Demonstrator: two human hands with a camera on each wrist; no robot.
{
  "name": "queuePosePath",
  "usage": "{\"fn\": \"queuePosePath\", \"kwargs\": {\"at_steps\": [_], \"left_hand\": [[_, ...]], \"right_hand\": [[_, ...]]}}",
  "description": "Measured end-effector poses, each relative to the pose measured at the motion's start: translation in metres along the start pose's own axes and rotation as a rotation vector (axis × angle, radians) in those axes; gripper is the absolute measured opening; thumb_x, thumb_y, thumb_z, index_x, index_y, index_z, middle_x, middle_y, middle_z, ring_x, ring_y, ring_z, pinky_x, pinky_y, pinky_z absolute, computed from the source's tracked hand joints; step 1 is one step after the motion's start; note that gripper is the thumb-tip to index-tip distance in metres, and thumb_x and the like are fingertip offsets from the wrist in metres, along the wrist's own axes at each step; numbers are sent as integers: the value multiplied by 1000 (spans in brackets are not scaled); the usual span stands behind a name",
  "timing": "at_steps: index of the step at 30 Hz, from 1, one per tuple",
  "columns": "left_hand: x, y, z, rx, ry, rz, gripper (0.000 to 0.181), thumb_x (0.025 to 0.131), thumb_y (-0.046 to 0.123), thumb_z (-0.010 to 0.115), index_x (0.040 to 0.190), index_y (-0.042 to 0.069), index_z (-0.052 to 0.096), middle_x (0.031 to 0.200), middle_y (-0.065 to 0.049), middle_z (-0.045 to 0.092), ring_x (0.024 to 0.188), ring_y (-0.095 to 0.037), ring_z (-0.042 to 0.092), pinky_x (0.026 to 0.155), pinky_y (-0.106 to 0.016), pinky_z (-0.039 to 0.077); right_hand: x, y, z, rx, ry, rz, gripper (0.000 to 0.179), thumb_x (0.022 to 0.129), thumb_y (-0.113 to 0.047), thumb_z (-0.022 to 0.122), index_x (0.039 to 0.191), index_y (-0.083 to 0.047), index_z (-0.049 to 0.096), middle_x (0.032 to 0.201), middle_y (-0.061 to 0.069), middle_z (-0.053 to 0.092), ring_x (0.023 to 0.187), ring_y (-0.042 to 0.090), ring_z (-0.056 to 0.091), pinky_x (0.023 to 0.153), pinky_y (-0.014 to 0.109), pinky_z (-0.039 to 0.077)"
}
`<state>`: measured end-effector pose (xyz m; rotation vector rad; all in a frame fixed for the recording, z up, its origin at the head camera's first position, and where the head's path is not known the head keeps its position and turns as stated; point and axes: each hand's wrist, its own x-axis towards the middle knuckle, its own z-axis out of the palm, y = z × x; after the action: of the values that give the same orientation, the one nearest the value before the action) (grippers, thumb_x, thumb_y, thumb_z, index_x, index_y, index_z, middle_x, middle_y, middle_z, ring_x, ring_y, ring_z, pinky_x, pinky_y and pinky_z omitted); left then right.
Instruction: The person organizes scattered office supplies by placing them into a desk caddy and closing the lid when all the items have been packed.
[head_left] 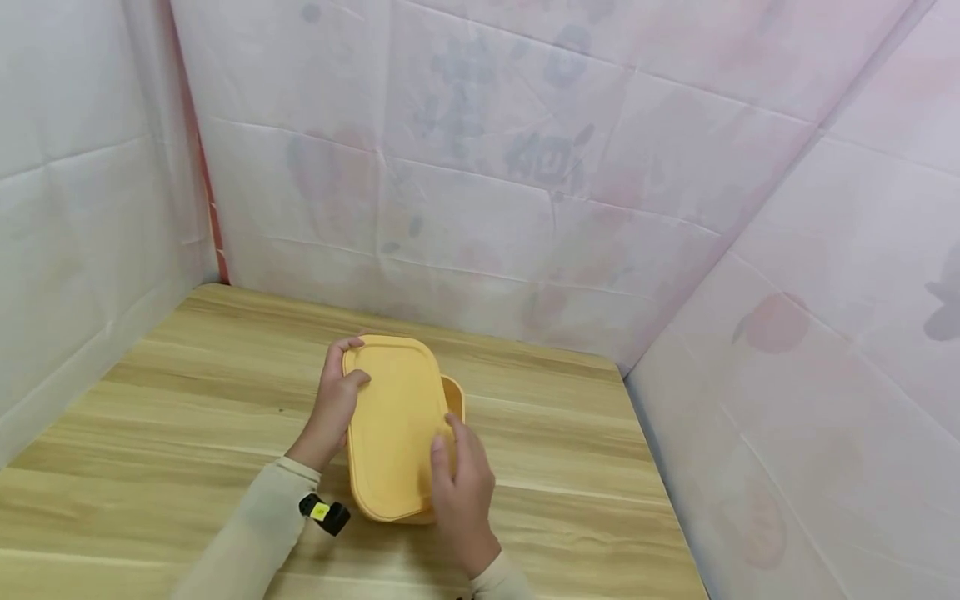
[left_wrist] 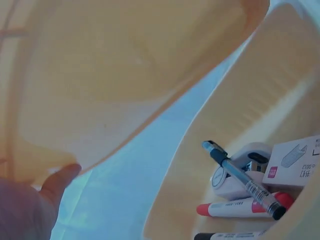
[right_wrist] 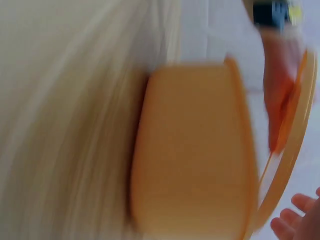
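Note:
A yellow lid (head_left: pixel 396 425) is tilted over a matching yellow box (right_wrist: pixel 192 150), with a gap between their rims on one side. My left hand (head_left: pixel 335 408) grips the lid's left edge, thumb on top. Near the lid's right edge is my right hand (head_left: pixel 465 496); its fingers (right_wrist: pixel 292 220) are loosely bent and hold nothing. Inside the box, the left wrist view shows a pen (left_wrist: pixel 245 182) lying across a rounded pale item (left_wrist: pixel 225 185). Beside them are a red-capped marker (left_wrist: pixel 235 207), a black-ended marker (left_wrist: pixel 227 236) and a small white carton (left_wrist: pixel 295 162) with a staples picture.
The box stands on a wood-grain table (head_left: pixel 187 400). Pale printed sheets (head_left: pixel 480 167) rise as walls behind and at both sides. A black strap with a yellow tag (head_left: pixel 322 512) is on the left wrist.

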<state>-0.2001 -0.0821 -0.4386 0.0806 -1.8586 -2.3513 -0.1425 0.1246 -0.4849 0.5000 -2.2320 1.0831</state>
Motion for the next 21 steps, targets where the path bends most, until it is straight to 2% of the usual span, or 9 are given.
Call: {"fn": "queuePosePath", "kwargs": {"at_steps": [4,8,12,16,18,20,21], "left_hand": [[0,-2,-4,-82,-41,-5,44,92,-6,37,130,17,37,163,4,26,111,-15,58,83,-27,57],[0,-6,-7,-160,-76,-8,43,92,-6,38,126,20,40,164,3,26,111,-12,59,83,-25,58],[0,-9,-9,-223,-130,-20,41,95,-5,38,127,20,40,160,2,31,112,-11,60,83,-26,58],[2,-12,-10,-245,-150,-49,41,97,-3,39,130,21,39,144,-1,41,103,-12,63,79,-27,59],[3,-15,-10,-227,-139,-61,42,97,-2,40,133,20,39,136,-3,44,98,-14,65,78,-29,60],[5,-17,-10,-167,-130,-62,44,98,2,41,138,19,39,134,-6,46,98,-17,65,81,-33,60],[5,-19,-10,-118,-131,-46,44,99,4,42,140,18,39,138,-7,44,109,-18,63,90,-35,57]], "right_hand": [[3,19,-10,163,-49,252,44,106,-29,52,147,-15,48,145,3,55,129,29,56,98,46,54],[3,27,-16,427,-131,397,55,105,-32,54,155,-18,36,157,5,41,144,30,41,111,45,45],[-1,26,-16,616,-202,443,62,105,-25,55,159,-18,25,165,6,28,152,27,28,117,38,37],[-6,21,-16,711,-238,431,68,105,-18,53,162,-19,16,167,6,21,154,26,23,115,25,36],[-9,18,-15,718,-247,415,68,105,-17,52,162,-17,15,168,7,18,154,26,20,114,19,34],[-12,15,-14,708,-242,401,68,104,-16,52,162,-14,16,169,7,15,155,27,17,114,16,31],[-14,14,-13,702,-234,399,68,104,-16,52,162,-13,16,169,7,14,155,27,16,114,15,29]]}}
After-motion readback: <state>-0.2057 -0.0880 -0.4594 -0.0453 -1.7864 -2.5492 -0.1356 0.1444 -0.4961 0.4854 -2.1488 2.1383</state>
